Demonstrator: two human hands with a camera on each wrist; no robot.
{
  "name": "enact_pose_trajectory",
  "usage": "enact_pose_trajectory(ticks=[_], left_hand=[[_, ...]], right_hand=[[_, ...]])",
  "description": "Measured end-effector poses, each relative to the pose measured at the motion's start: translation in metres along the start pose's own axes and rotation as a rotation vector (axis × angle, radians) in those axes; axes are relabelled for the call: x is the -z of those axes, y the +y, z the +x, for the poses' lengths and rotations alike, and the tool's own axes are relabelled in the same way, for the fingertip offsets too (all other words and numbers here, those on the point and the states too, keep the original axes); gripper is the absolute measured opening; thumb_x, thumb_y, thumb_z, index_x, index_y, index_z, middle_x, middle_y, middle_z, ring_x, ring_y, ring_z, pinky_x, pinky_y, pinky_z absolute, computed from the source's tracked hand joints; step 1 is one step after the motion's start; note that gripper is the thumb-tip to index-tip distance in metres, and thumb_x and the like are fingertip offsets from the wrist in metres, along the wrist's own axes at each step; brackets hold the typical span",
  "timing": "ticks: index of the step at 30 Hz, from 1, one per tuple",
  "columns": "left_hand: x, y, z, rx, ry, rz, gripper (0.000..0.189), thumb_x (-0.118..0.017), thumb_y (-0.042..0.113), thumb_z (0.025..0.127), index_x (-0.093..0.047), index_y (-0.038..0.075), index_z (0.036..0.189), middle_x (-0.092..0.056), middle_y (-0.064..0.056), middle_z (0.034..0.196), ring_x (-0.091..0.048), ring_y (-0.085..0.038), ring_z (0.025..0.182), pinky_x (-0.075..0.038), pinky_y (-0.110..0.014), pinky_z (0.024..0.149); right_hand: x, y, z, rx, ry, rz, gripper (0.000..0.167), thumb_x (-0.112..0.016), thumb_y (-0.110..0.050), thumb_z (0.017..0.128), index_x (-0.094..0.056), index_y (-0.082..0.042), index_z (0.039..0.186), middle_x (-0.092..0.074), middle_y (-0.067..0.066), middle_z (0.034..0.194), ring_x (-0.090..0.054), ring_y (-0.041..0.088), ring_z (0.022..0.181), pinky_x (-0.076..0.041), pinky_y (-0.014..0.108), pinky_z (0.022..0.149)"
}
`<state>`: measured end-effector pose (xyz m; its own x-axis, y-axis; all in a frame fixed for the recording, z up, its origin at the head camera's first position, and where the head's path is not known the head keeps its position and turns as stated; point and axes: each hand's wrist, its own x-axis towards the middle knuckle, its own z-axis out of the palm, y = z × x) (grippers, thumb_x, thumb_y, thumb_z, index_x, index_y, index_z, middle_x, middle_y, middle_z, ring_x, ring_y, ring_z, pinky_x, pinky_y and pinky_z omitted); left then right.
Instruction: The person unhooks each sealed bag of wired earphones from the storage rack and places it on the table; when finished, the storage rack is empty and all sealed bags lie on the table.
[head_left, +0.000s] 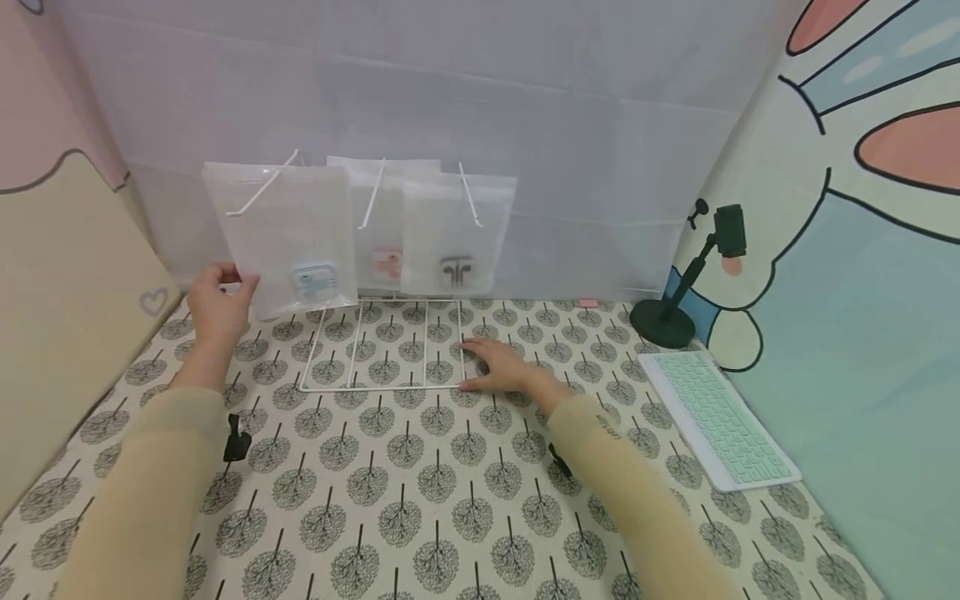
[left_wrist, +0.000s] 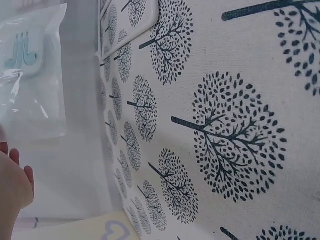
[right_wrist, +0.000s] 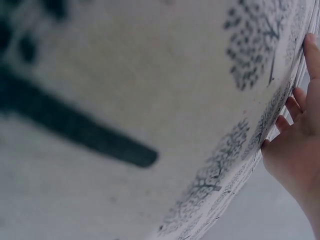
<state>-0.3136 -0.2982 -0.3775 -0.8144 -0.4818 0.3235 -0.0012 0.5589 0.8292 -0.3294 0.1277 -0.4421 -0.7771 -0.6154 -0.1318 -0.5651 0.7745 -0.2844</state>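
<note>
A white wire display rack stands on the table with its hooks raised at the back. Three clear plastic bags hang from the hooks. In the left bag is a pale blue earphone pack, also seen in the left wrist view. The middle bag has a pink pack, and the right bag a pack of black earphones. My left hand pinches the left bag's lower left edge; some fingertips are hidden. My right hand touches the rack's right side with fingers and thumb spread.
A black stand with a jointed arm is at the back right. Before it lies a white keyboard with mint keys. A small pink block sits by the back wall. Printed curtains enclose the tree-patterned tablecloth.
</note>
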Motion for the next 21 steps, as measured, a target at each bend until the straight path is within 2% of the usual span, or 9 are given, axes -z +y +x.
enact_pose_trajectory(ticks=[4,8,13,15,17,21], left_hand=[[0.000,-0.003,-0.004,-0.024,0.009,-0.025,0.032,-0.060,0.037,0.091,-0.058,0.006,0.098,-0.057,0.006,0.094,-0.042,-0.008,0.086,-0.033,-0.021,0.079],[0.003,-0.003,-0.008,-0.003,0.005,-0.037,0.033,-0.060,0.041,0.090,-0.056,0.009,0.095,-0.054,0.012,0.092,-0.041,-0.003,0.080,-0.035,-0.018,0.073],[0.009,-0.001,-0.014,0.062,-0.079,-0.056,0.038,-0.058,0.051,0.087,-0.056,0.014,0.096,-0.049,0.013,0.096,-0.045,-0.005,0.076,-0.044,-0.013,0.056],[0.011,0.000,-0.016,0.067,-0.093,-0.072,0.035,-0.059,0.052,0.086,-0.056,0.019,0.095,-0.048,0.014,0.096,-0.045,-0.004,0.078,-0.044,-0.011,0.057],[0.013,0.000,-0.018,0.049,-0.076,-0.082,0.029,-0.060,0.050,0.086,-0.056,0.021,0.092,-0.049,0.016,0.093,-0.046,-0.003,0.078,-0.045,-0.010,0.057],[0.021,0.002,-0.024,0.043,-0.053,-0.095,0.020,-0.061,0.047,0.088,-0.055,0.027,0.088,-0.050,0.020,0.089,-0.046,0.001,0.081,-0.043,-0.009,0.060]], right_hand=[[-0.002,0.000,0.001,-0.010,0.007,-0.010,0.084,-0.061,-0.057,0.083,-0.027,-0.018,0.149,-0.023,0.008,0.155,-0.021,0.028,0.143,-0.015,0.048,0.116],[-0.002,-0.002,0.002,0.001,0.004,-0.019,0.084,-0.060,-0.057,0.084,-0.026,-0.017,0.150,-0.023,0.008,0.155,-0.021,0.028,0.143,-0.015,0.048,0.116],[0.002,-0.003,0.001,-0.012,-0.021,-0.017,0.084,-0.060,-0.057,0.085,-0.025,-0.017,0.150,-0.022,0.007,0.156,-0.020,0.029,0.143,-0.014,0.049,0.116],[0.004,-0.004,-0.001,-0.029,-0.036,-0.006,0.084,-0.060,-0.057,0.085,-0.026,-0.016,0.150,-0.022,0.007,0.156,-0.020,0.028,0.143,-0.014,0.048,0.116],[0.006,-0.005,-0.003,-0.035,-0.042,0.008,0.083,-0.060,-0.057,0.085,-0.028,-0.015,0.149,-0.022,0.007,0.156,-0.020,0.029,0.143,-0.014,0.048,0.116],[0.004,-0.014,-0.007,-0.058,0.000,0.012,0.080,-0.061,-0.056,0.084,-0.033,-0.013,0.147,-0.027,0.011,0.153,-0.024,0.031,0.141,-0.019,0.048,0.115]])
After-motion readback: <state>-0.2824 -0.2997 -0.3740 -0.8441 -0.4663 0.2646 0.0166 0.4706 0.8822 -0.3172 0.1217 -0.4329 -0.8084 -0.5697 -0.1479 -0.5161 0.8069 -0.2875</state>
